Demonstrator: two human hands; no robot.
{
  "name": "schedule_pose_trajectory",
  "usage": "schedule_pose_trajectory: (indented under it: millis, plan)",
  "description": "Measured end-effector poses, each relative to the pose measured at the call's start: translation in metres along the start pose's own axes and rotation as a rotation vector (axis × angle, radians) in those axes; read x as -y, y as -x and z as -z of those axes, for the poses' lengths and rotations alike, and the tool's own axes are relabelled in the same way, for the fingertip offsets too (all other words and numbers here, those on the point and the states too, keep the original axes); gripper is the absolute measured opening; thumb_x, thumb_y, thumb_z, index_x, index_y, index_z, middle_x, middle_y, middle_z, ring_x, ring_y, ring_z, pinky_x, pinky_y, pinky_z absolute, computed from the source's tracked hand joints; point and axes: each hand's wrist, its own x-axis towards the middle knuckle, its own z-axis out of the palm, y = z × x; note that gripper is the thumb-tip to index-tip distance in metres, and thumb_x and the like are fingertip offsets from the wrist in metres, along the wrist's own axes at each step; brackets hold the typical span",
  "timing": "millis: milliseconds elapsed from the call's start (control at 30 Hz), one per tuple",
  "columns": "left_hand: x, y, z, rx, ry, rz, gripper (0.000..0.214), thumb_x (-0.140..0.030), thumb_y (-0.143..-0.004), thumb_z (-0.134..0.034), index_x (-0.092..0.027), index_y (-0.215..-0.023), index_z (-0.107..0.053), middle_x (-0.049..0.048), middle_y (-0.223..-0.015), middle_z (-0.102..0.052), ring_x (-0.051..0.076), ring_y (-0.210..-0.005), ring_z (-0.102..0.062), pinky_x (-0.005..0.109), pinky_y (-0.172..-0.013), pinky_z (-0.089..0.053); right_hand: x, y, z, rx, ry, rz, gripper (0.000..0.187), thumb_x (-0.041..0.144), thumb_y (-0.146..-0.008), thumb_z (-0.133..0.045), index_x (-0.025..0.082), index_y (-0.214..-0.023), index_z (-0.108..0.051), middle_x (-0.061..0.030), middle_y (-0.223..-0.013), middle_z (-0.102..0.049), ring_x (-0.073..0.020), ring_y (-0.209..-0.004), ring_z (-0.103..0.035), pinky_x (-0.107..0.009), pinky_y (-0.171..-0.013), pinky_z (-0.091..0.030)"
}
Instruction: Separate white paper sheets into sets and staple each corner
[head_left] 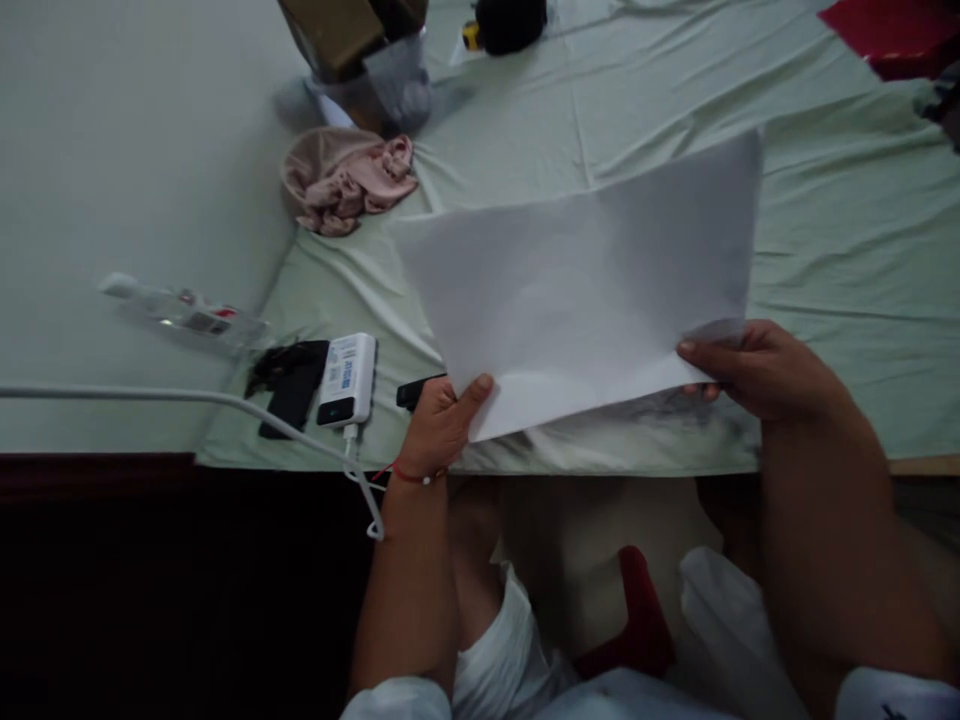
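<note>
A large white sheet of paper [585,280] is lifted off a bed covered with a pale green sheet [847,230]. My left hand [442,425] pinches the paper's near left corner, thumb on top, a red thread on the wrist. At the near right corner my right hand [757,370] grips the edge with fingers curled round it. The paper tilts up towards the far right.
A white power bank [347,380] with a white cable [187,400] lies left of my left hand, beside black items [289,385]. A pink cloth [345,180], a box [337,35] and a black object [510,22] sit further back. A power strip [180,312] hangs on the wall.
</note>
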Motion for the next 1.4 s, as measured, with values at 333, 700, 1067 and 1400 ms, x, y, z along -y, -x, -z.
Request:
schedule_pose_trajectory:
  millis: [333, 700, 1067, 1400]
  plan:
    - [-0.021, -0.006, 0.001, -0.438, 0.109, -0.316, 0.022, -0.036, -0.078, -0.084, -0.017, -0.081, -0.073, -0.0007, -0.055, -0.068, 0.004, -0.036, -0.036, 0.019, -0.038, -0.022, 0.011, -0.003, -0.018, -0.277, -0.138, -0.090, 0.031, 0.014, -0.057, -0.092, 0.017, -0.055, -0.061, 0.0025, -0.049, -0.055, -0.0067, -0.039, -0.051, -0.013, -0.033, -0.040]
    - [0.012, -0.017, 0.023, -0.730, -0.629, -0.455, 0.022, -0.033, -0.100, -0.059, -0.018, -0.106, -0.073, 0.0105, -0.101, -0.081, 0.022, -0.099, -0.074, 0.041, -0.097, -0.055, -0.001, -0.010, -0.018, -0.164, -0.013, -0.122, 0.025, 0.017, -0.069, -0.089, 0.015, -0.061, -0.066, -0.0001, -0.053, -0.058, -0.0062, -0.041, -0.049, -0.013, -0.034, -0.040]
    - [0.018, -0.021, 0.019, -0.440, -1.027, -0.109, 0.044, -0.038, -0.107, -0.044, -0.026, -0.139, -0.071, 0.0123, -0.165, -0.052, 0.038, -0.163, -0.031, 0.076, -0.128, -0.004, -0.004, -0.011, -0.031, -0.145, 0.007, -0.086, 0.027, 0.019, -0.078, -0.086, 0.016, -0.062, -0.065, -0.0003, -0.055, -0.057, -0.0068, -0.044, -0.050, -0.013, -0.035, -0.041]
    - [0.016, -0.017, 0.019, -0.384, -1.056, -0.120, 0.048, -0.036, -0.107, -0.044, -0.026, -0.150, -0.063, 0.0123, -0.168, -0.049, 0.037, -0.163, -0.029, 0.076, -0.128, -0.001, -0.001, -0.013, -0.037, -0.166, 0.041, -0.096, 0.026, 0.018, -0.076, -0.086, 0.016, -0.062, -0.064, 0.0002, -0.053, -0.056, -0.0069, -0.043, -0.050, -0.014, -0.035, -0.039]
